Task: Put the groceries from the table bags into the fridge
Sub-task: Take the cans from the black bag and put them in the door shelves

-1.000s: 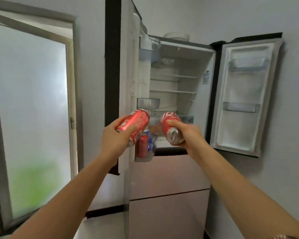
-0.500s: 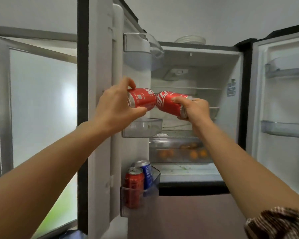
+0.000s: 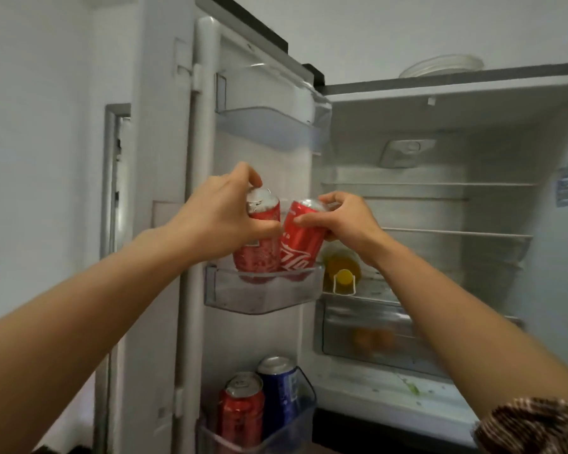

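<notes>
Two red soda cans stand side by side in the middle shelf (image 3: 263,298) of the open left fridge door. My left hand (image 3: 220,221) grips the left red can (image 3: 259,253) from its top and side. My right hand (image 3: 345,221) holds the right red can (image 3: 300,249), which tilts a little to the left and touches the other can. Both cans' bottoms sit inside the clear shelf bin.
The bottom door bin (image 3: 276,434) holds a red can (image 3: 241,407) and a blue can (image 3: 279,385). An orange bottle (image 3: 343,273) lies on the fridge shelf. The crisper drawer (image 3: 358,332) holds orange fruit. The top door bin (image 3: 269,129) and upper wire shelves hold nothing. A plate (image 3: 440,68) sits on top of the fridge.
Both hands have lowered the cans from lying sideways in the air to standing in the middle door shelf. The camera has moved closer to the fridge.
</notes>
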Available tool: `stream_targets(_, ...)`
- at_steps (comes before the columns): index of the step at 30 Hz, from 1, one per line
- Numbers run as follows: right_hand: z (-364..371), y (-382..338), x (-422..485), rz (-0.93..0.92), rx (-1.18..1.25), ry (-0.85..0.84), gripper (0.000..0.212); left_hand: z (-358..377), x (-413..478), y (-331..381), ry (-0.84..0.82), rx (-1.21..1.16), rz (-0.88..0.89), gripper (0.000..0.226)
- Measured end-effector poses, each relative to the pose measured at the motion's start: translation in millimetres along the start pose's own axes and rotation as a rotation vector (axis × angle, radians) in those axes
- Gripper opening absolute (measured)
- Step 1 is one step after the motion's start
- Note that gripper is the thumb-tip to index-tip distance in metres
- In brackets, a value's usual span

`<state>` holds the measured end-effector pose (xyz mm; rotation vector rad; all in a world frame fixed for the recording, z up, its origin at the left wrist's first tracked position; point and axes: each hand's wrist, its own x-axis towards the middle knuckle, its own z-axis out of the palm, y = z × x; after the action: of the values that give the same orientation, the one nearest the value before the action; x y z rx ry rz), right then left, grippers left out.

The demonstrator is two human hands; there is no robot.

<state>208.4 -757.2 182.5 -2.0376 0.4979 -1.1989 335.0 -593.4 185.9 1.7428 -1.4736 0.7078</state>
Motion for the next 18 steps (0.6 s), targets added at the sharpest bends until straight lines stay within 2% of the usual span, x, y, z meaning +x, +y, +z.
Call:
stream_targets(3, 10, 2, 12, -0.04, -0.002, -0.179, 0.036, 4, 4, 5, -0.025, 0.074, -0.037, 0.065)
stream_targets(5, 16, 5, 18, -0.057, -0.039, -0.255, 0.031, 8, 5, 6, -0.037, 0.148, -0.046, 0.07)
stream_targets(8, 18, 13, 27, -0.067, -0.022, -0.316, 0.038, 16, 3, 7, -0.072, 0.189, -0.099, 0.072)
stream_targets(11, 15, 18, 33, -0.06, 0.022, -0.401, 0.053, 27, 2, 6, -0.092, 0.222, -0.131, 0.065)
stream_targets(13, 15, 20, 33, -0.061, 0.039, -0.446, 0.05, 32, 2, 4, -0.085, 0.237, -0.145, 0.061)
stream_targets(15, 18, 23, 32, -0.086, 0.043, -0.441, 0.041, 34, 4, 4, -0.094, 0.296, -0.14, 0.06)
stream_targets(16, 20, 24, 31, -0.104, 0.034, -0.42, 0.043, 35, 5, 5, -0.108, 0.339, -0.132, 0.059)
stream_targets(18, 27, 26, 30, -0.156, -0.026, -0.362, 0.061, 36, 7, 4, -0.128, 0.403, -0.116, 0.058)
